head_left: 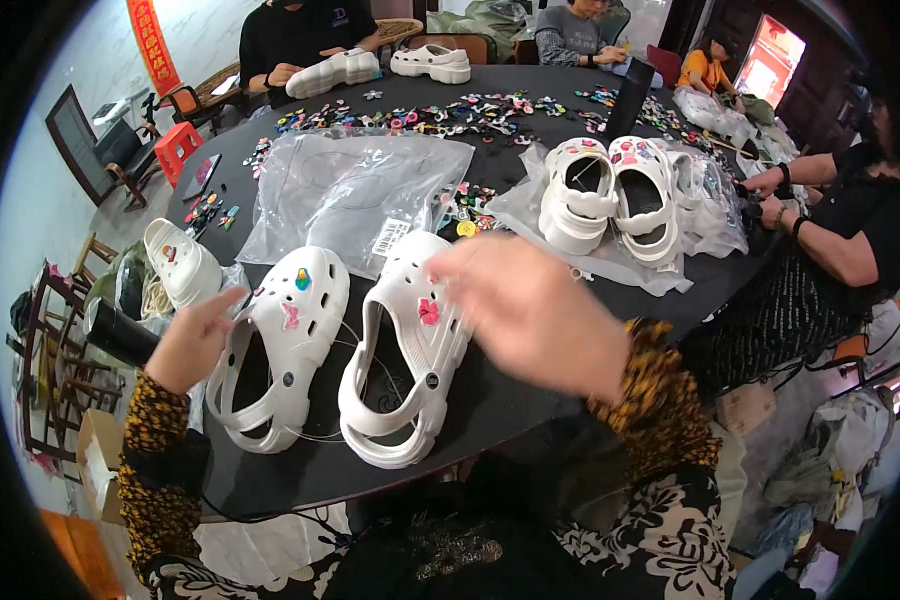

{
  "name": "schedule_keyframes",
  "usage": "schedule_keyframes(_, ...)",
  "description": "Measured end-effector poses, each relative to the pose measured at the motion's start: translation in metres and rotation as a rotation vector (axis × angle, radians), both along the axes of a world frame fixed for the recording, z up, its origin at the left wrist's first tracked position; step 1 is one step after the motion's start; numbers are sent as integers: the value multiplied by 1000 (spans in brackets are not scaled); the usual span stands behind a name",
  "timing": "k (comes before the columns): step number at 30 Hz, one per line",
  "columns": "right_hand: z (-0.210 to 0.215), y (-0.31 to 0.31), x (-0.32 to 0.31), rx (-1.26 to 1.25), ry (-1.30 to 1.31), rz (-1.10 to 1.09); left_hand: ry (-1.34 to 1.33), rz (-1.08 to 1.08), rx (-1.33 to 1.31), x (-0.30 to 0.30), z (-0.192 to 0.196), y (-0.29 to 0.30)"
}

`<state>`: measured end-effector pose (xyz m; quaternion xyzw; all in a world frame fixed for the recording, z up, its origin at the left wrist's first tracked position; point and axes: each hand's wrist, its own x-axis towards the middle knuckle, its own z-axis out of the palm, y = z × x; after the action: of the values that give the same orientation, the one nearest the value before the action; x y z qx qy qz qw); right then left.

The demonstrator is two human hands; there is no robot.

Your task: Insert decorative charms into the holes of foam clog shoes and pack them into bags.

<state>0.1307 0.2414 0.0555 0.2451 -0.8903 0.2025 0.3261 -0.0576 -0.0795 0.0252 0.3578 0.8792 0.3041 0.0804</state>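
Observation:
Two white clogs lie side by side before me, toes pointing away, with a thin clear cord [320, 437] between their heels. The left clog [315, 300] carries a pink butterfly charm [290, 317] and a multicoloured charm [302, 279]. On the right clog [392, 295] sits a pink flower charm [429, 311]. My left hand [195, 338] is at the left clog's outer side, index finger stretched out, nothing visible in it. Over the right clog's toe and outer side is my right hand [535, 315], smeared by motion; whether its fingertips hold anything is unclear.
A clear plastic bag [340, 185] lies beyond the clogs. Loose charms [410, 118] are strewn across the black table [500, 415]. More white clogs stand right [578, 215] and left [185, 270], near a black cylinder [120, 332]. Several people sit around the table.

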Motion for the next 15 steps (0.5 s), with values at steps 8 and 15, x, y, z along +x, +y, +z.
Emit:
schedule_keyframes(8, -17, 162, -13, -388, -189, -546, 224, -109, -32, 2, 49, 70)
schedule_keyframes(15, -36, 234, 14, -8, -116, -876, 366, -280, -448, -23, 31, 162)
